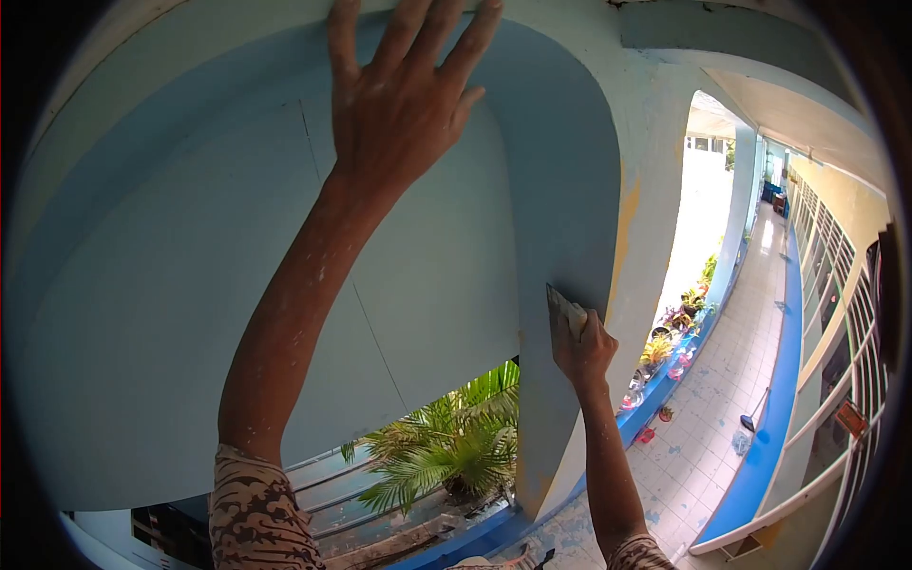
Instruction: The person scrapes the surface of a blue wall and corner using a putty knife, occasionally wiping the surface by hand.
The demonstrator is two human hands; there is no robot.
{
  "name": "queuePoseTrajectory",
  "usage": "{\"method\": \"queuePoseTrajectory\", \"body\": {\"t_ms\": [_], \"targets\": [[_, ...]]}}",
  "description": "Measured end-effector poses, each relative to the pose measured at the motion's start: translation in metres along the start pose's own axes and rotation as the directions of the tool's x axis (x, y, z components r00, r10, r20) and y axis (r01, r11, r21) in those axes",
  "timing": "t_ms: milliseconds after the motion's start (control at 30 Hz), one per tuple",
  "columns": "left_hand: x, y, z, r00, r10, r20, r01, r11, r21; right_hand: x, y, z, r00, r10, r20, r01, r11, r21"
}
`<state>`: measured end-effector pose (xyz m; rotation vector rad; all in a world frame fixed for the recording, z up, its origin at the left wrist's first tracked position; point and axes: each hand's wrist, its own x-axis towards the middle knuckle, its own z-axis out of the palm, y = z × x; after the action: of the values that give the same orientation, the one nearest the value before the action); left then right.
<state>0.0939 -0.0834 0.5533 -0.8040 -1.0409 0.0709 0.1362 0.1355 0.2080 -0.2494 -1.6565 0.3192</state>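
Left forearm (296,304), left hand (394,109) splay-fingered
Right hand (586,353) clenches scraper (570,313) at right pillar (568,204); likely scraping, next needs steady pressure.

Scraper handle (577,320) partly hidden by right hand (587,354), sleeves (258,513) cut off below

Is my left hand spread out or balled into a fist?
Spread out: your left hand shows its fingers apart, with the thumb sticking out sideways.

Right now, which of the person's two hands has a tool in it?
The right hand, the lower one beside the blue pillar: its fingers are closed around a scraper. The left hand is spread open higher up, with no tool visible.
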Motion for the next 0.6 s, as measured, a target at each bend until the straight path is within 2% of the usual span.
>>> {"method": "queuePoseTrajectory", "body": {"t_ms": [133, 200, 267, 300, 367, 433, 533, 600], "targets": [[0.012, 0.004, 0.038, 0.973, -0.054, -0.224, 0.071, 0.995, 0.068, -0.001, -0.002, -0.001, 0.999, 0.023, -0.044, -0.022, 0.999, 0.025], [0.014, 0.007, 0.049, 0.964, -0.074, -0.257, 0.096, 0.993, 0.073, -0.001, -0.004, -0.002, 0.997, 0.029, -0.069, -0.026, 0.999, 0.04], [0.017, 0.008, 0.057, 0.953, -0.091, -0.29, 0.118, 0.99, 0.077, 0.002, -0.012, -0.009, 0.986, 0.12, -0.117, -0.095, 0.975, 0.199], [0.018, 0.007, 0.06, 0.943, -0.076, -0.324, 0.118, 0.987, 0.112, 0.004, -0.015, -0.012, 0.986, 0.124, -0.111, -0.101, 0.976, 0.191], [0.019, 0.004, 0.068, 0.934, -0.066, -0.351, 0.123, 0.982, 0.142, 0.008, -0.02, -0.016, 0.963, 0.258, -0.081, -0.223, 0.928, 0.298], [0.019, 0.001, 0.071, 0.909, -0.027, -0.415, 0.104, 0.981, 0.164, 0.011, -0.023, -0.018, 0.945, 0.323, -0.054, -0.29, 0.902, 0.32], [0.011, -0.002, 0.068, 0.947, -0.022, -0.321, 0.1, 0.969, 0.226, 0.015, -0.031, -0.025, 0.903, 0.428, -0.046, -0.384, 0.85, 0.361], [0.01, -0.002, 0.068, 0.947, -0.016, -0.321, 0.102, 0.962, 0.253, 0.018, -0.034, -0.03, 0.881, 0.469, -0.06, -0.416, 0.83, 0.372]]}}
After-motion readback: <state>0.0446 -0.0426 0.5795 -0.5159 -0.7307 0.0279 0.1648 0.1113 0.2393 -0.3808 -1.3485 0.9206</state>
